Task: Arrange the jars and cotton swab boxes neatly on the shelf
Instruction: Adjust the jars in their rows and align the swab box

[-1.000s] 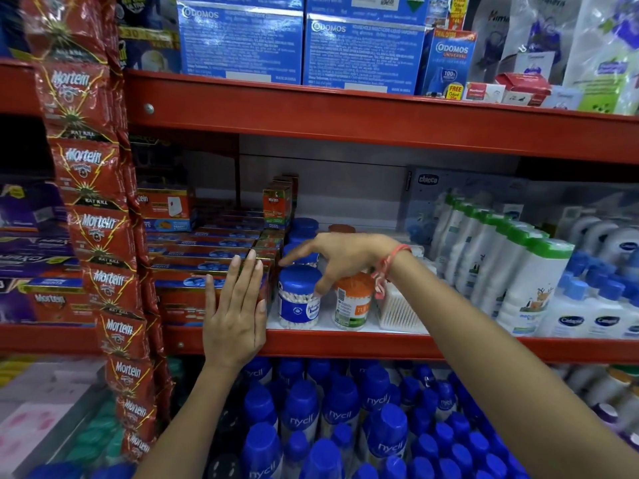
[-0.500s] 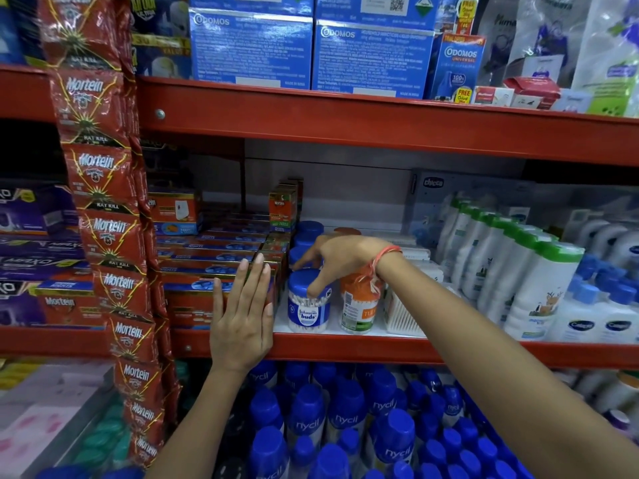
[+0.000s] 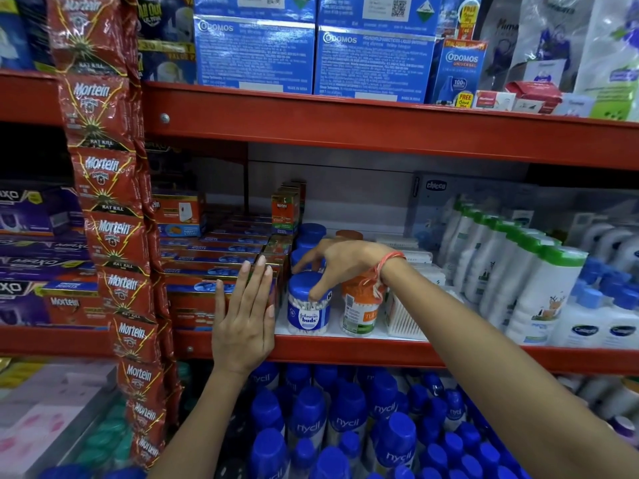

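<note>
**A:** Head camera: where is the cotton swab jar sitting?

**B:** The blue-lidded cotton swab jar [image 3: 308,304] is standing upright at the front of the red shelf [image 3: 345,350]. The right hand [image 3: 340,262] is arching over it, fingers spread and curled down, thumb and fingertips touching its lid. How firmly they are gripping cannot be told.

**A:** What is standing around it?

**B:** An orange-lidded jar [image 3: 359,305] is standing just beside it on the right, partly hidden by the wrist. More blue-lidded jars [image 3: 311,235] are lining up behind. Clear cotton swab boxes [image 3: 403,314] are sitting further right.

**A:** And the other hand?

**B:** The left hand [image 3: 243,323] is lying flat, fingers straight and together, pressing against stacked red boxes [image 3: 207,271] left of the jar.

**A:** Anything beyond?

**B:** White bottles with green caps [image 3: 539,288] are filling the right side. Blue-capped bottles [image 3: 345,426] are crowding the shelf below.
</note>
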The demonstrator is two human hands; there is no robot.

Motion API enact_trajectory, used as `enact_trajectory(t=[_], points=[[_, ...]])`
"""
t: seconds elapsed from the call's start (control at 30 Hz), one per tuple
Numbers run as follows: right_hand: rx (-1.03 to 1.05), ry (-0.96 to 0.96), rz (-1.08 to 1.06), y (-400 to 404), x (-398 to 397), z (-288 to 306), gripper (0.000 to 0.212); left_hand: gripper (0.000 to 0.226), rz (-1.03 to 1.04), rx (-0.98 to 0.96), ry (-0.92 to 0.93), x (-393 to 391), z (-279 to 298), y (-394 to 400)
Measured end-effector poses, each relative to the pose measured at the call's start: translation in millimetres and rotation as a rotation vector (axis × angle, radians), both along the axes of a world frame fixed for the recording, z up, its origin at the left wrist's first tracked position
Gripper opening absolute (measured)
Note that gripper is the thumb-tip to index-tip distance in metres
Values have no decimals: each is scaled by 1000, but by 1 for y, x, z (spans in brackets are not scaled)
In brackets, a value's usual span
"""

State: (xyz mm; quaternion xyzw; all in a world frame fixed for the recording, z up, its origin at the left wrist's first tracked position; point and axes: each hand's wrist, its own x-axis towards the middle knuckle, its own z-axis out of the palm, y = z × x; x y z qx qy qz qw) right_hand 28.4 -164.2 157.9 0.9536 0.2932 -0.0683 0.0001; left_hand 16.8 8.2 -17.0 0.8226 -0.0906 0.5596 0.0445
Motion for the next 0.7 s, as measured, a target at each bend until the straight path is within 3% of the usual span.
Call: enact_trajectory(t=[0.5, 0.7], points=[[17, 15, 7, -1, 1, -5, 66, 53, -6, 3, -18, -1, 0, 0], [-54, -5, -116, -34, -6, 11, 68, 53, -2, -17, -16, -3, 3, -1]])
